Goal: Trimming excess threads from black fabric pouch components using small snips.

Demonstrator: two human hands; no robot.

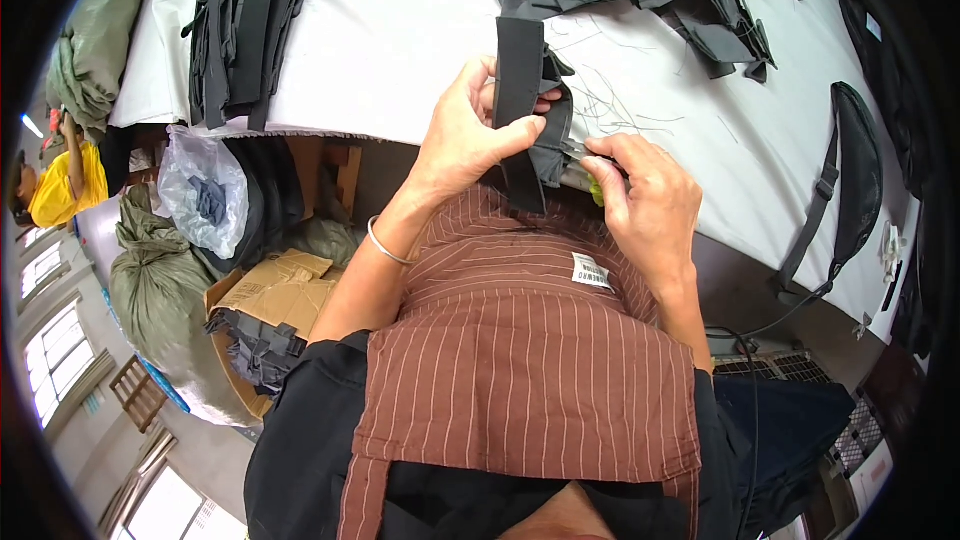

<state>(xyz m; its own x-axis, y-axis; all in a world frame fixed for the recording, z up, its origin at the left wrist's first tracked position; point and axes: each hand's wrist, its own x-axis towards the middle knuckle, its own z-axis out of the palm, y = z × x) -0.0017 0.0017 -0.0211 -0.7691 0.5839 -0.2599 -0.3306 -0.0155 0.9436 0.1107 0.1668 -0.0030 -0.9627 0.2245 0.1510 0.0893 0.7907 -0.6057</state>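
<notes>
A curved black pouch (pixel 858 175) with a buckled strap (pixel 808 240) lay near the right edge of the white worktop (pixel 380 30). A grey-green cloth bundle (pixel 115 25) sat at the upper left. Lower down, a clear plastic bag (pixel 222 232) held dark scraps (pixel 210 198), just beside an olive sack (pixel 165 280). Near the sack, a cardboard box (pixel 285 282) contained dark fabric pieces (pixel 262 345). Farther left were a co-worker (pixel 75 160) in a yellow top (pixel 85 188), bright windows (pixel 60 348) and a slatted wooden frame (pixel 135 392).

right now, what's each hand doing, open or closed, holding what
Left hand: closed, holding a black fabric strip.
Right hand: closed on a small metal-tipped tool, mostly hidden by fingers.
</notes>
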